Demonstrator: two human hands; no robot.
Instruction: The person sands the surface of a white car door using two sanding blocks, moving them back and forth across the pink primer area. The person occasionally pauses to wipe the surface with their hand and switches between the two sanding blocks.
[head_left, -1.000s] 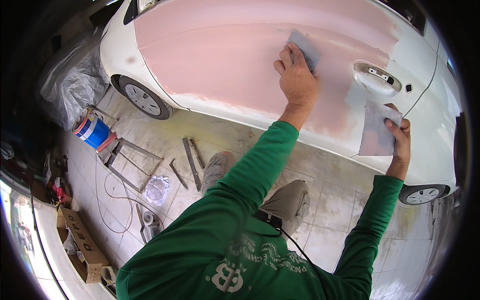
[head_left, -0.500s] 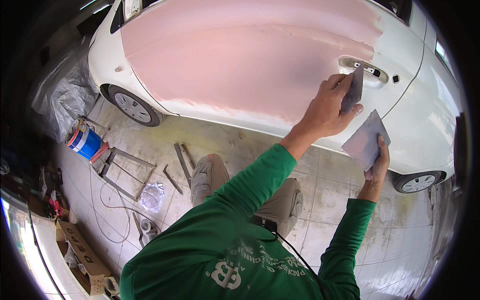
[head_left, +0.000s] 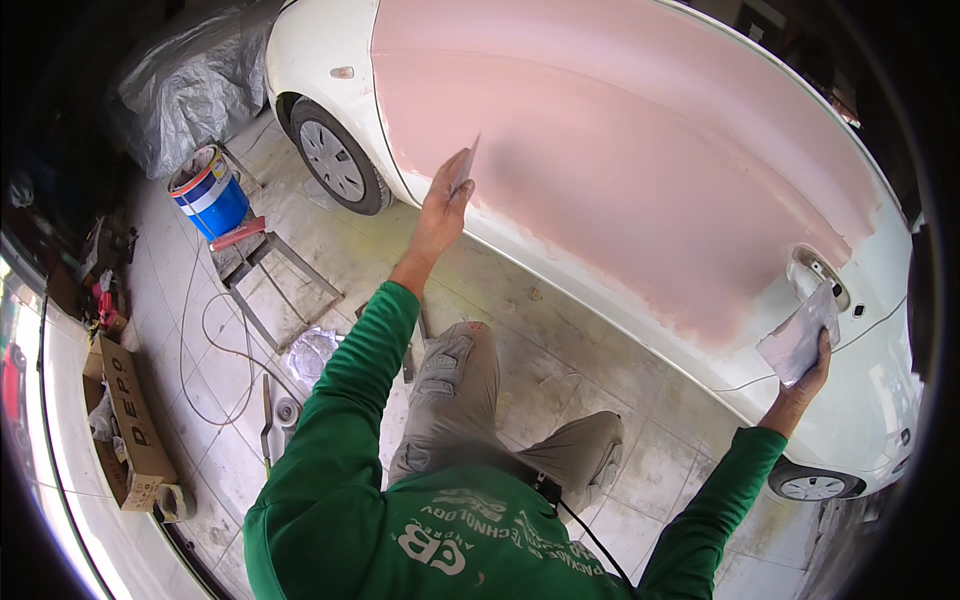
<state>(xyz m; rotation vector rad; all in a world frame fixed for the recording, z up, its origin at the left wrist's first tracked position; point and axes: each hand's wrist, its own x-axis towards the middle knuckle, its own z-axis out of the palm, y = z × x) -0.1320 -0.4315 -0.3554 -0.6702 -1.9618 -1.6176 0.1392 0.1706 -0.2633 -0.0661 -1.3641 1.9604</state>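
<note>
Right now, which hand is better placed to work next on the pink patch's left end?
Left hand, probably: it holds a thin blade near the pink patch's left end. The right hand holds a plate by the handle recess.

A hand could slide between the left hand [head_left: 440, 214] and the right hand [head_left: 812, 368], in front of the pink door [head_left: 620, 190]. The door blocks the way ahead. Below, two knees [head_left: 458, 362] stick up. On the left, a blue bucket [head_left: 216, 207] and a stool [head_left: 238, 257] get in the way.
</note>
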